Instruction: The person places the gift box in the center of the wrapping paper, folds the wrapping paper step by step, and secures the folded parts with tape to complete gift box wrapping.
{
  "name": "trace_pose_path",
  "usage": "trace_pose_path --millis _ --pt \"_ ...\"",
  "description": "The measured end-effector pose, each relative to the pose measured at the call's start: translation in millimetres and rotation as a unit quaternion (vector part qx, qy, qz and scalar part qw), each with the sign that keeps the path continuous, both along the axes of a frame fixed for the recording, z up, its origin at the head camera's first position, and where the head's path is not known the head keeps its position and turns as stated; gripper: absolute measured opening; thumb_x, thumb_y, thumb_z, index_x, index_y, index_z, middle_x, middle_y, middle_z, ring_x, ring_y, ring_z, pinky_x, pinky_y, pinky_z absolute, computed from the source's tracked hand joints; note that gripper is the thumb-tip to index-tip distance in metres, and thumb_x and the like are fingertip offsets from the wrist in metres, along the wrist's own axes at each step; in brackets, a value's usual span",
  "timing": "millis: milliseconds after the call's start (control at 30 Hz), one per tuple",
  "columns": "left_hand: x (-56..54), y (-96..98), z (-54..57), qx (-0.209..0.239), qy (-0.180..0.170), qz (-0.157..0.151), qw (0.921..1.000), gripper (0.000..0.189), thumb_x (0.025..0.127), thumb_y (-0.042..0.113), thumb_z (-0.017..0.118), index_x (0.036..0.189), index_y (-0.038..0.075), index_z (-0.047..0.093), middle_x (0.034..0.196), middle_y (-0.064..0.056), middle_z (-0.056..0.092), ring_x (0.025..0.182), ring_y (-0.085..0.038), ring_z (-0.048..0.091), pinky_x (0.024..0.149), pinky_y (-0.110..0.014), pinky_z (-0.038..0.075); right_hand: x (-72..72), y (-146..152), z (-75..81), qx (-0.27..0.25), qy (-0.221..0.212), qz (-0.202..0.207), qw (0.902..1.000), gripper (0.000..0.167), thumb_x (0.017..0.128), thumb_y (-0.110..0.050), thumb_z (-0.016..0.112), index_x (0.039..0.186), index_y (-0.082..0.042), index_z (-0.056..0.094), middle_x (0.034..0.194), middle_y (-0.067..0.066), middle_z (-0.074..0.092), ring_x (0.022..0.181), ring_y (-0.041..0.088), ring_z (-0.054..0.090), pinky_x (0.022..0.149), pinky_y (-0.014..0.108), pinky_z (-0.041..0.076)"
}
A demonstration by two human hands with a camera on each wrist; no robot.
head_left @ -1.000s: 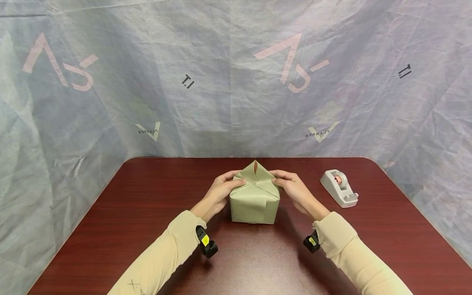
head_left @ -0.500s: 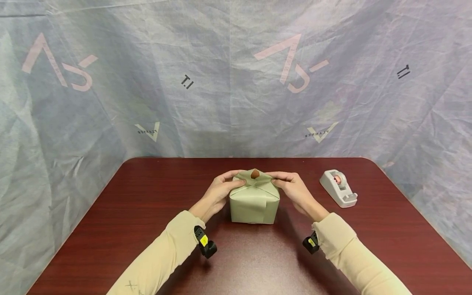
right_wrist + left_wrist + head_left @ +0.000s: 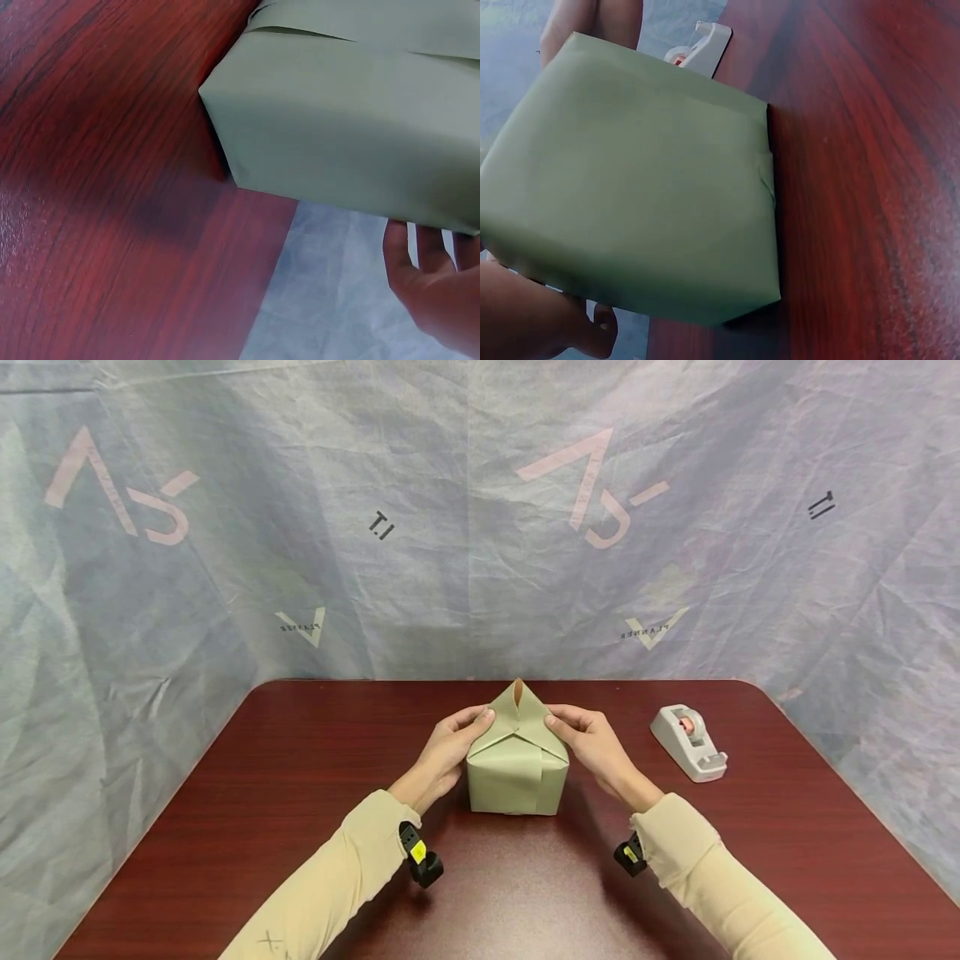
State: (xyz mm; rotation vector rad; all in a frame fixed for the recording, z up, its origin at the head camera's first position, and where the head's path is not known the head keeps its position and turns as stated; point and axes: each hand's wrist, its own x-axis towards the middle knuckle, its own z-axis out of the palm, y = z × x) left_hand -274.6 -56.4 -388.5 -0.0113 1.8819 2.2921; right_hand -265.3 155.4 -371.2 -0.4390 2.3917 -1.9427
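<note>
A box (image 3: 504, 789) wrapped in pale green paper stands on the table, its side filling much of both wrist views. On its top, a paper flap (image 3: 531, 714) rises to a point with a narrow slit showing reddish-brown inside. At the flap's left edge, my left hand (image 3: 447, 747) pinches the paper, thumb in front and fingers behind. My right hand (image 3: 596, 745) pinches the right edge in the same way. Part of the fingers is hidden behind the paper. In the right wrist view, several fingertips (image 3: 398, 234) show at the box's edge.
A white tape dispenser (image 3: 688, 743) with a roll in it stands at the right on the dark red wooden table (image 3: 315, 752). Behind the table's far edge hangs a grey printed cloth (image 3: 420, 585), which also runs down both sides.
The flap's tip dipped toward the box half a second ago and now stands up again, slightly higher than before. Both thumbs have shifted up along its edges. The box has stayed in place.
</note>
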Motion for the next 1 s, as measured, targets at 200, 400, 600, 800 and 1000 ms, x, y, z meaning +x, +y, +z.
trace_pose_path --millis 200,400,600,800,1000 --pt "-1.1 0.5 0.3 -0.017 0.014 0.008 0.9997 0.037 0.081 0.024 0.069 0.115 0.011 0.062 0.096 0.004 0.063 0.082 -0.007 0.059 0.067 -0.021 0.048 0.6 -4 1.8 0.005 0.014 -0.017 0.9997 0.031 0.090 -0.014 0.056 0.119 -0.003 0.060 0.109 0.020 0.064 0.079 0.004 0.064 0.072 0.030 0.052" --pt "-1.1 2.6 4.5 -0.034 0.007 0.014 0.9993 0.036 0.079 0.020 0.072 0.113 0.013 0.064 0.102 0.000 0.066 0.081 -0.008 0.062 0.066 -0.022 0.050 0.2 -4 2.9 0.015 0.016 -0.027 0.9994 0.030 0.089 -0.012 0.058 0.117 -0.004 0.061 0.105 0.020 0.066 0.077 0.005 0.064 0.072 0.031 0.052" --pt "-1.1 3.7 8.4 -0.073 0.007 0.018 0.9972 0.037 0.076 0.023 0.074 0.111 0.016 0.065 0.098 -0.001 0.067 0.075 -0.008 0.062 0.064 -0.024 0.050 -2.4 -3 3.2 0.025 0.022 -0.022 0.9992 0.030 0.088 -0.017 0.060 0.115 -0.004 0.063 0.104 0.020 0.066 0.076 0.006 0.065 0.070 0.030 0.053" --pt "-2.0 1.8 11.2 -0.128 0.046 0.007 0.9906 0.037 0.075 0.025 0.075 0.109 0.015 0.066 0.098 -0.001 0.067 0.078 -0.009 0.061 0.067 -0.025 0.049 -9.3 -5 7.2 0.073 0.066 -0.029 0.9947 0.028 0.086 -0.026 0.064 0.107 -0.008 0.069 0.099 0.013 0.069 0.078 0.004 0.063 0.068 0.022 0.051" --pt "-2.3 0.6 15.0 -0.148 0.060 -0.011 0.9871 0.038 0.074 0.025 0.076 0.109 0.013 0.066 0.100 -0.004 0.068 0.072 -0.009 0.061 0.064 -0.025 0.049 -15.4 -9 14.9 0.085 0.094 -0.032 0.9914 0.026 0.084 -0.031 0.065 0.099 -0.010 0.072 0.095 0.007 0.071 0.080 0.006 0.063 0.068 0.024 0.050"
